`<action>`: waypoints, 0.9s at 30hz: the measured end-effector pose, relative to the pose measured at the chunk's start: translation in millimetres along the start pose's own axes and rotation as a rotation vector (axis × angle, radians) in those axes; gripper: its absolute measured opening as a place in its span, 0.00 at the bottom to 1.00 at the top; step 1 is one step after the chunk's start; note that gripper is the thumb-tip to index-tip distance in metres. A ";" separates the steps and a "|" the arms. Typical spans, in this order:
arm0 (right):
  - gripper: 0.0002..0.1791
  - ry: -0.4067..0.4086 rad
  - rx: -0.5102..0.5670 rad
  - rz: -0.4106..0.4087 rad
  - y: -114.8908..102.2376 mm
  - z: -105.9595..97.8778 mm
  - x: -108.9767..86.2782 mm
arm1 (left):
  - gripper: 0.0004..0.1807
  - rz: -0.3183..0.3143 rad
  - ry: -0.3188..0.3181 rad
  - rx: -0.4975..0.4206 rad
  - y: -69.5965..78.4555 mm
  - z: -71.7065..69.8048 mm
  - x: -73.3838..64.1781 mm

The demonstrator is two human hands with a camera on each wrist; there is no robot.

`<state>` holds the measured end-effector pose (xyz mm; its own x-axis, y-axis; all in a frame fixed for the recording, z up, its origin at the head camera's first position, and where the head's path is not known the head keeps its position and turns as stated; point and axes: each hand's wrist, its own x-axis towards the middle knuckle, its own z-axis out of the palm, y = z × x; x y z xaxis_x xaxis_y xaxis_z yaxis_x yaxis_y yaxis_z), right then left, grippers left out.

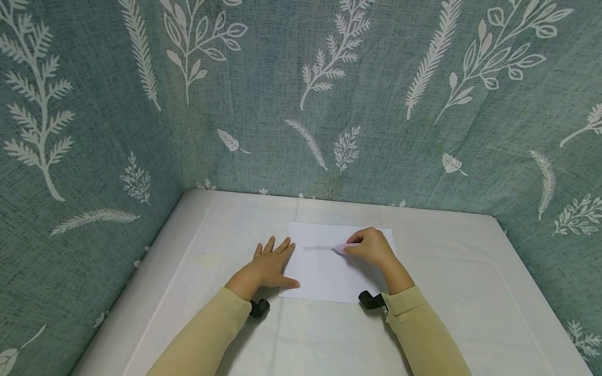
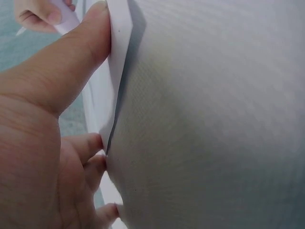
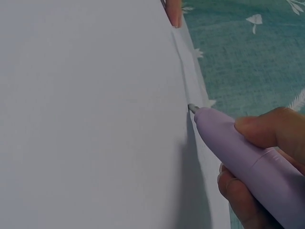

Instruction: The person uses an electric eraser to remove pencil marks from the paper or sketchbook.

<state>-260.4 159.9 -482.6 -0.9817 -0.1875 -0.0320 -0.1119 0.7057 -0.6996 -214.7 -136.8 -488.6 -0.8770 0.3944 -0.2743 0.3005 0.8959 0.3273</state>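
Observation:
A white sheet of paper (image 1: 324,279) lies flat on the white-covered table, with a faint grey streak (image 1: 316,248) across its upper part. With fingers spread, my left hand (image 1: 268,269) rests on the sheet's left edge; in the left wrist view the thumb presses the paper's near edge (image 2: 119,52). My right hand (image 1: 376,250) grips a thick lilac pen-shaped tool (image 3: 248,152) with a narrow grey tip. The tip touches the paper, or nearly so, at the streak's right end. Part of the tool's body is hidden by the right hand in the head view.
The table (image 1: 470,292) has a pale cloth cover and extends on both sides of the paper. Green-blue fabric (image 1: 273,104) with white leaf prints hangs behind and at both sides. A black wrist camera (image 1: 371,300) sits by the right cuff, another (image 1: 259,309) by the left.

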 end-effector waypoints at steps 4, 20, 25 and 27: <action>0.10 0.017 -0.003 -0.009 0.0 -1.0 1.1 | 0.60 0.000 -0.002 0.004 -0.5 0.1 0.5; 0.08 -0.016 -0.029 -0.025 -3.4 -2.4 2.7 | 0.60 -0.001 -0.004 0.009 -0.2 -0.4 -0.2; 0.08 0.014 -0.033 -0.017 -3.8 -2.4 3.3 | 0.60 0.002 -0.004 0.003 -0.4 -0.3 -0.4; 0.09 0.027 -0.034 -0.017 -4.0 -2.1 3.8 | 0.60 0.000 -0.004 0.006 -0.5 -0.4 -0.6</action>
<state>-264.0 157.7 -478.4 -0.9834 -0.1812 -0.0010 -0.1329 0.7254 -0.6754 -214.5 -137.6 -488.3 -0.8754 0.3952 -0.2784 0.3027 0.8971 0.3218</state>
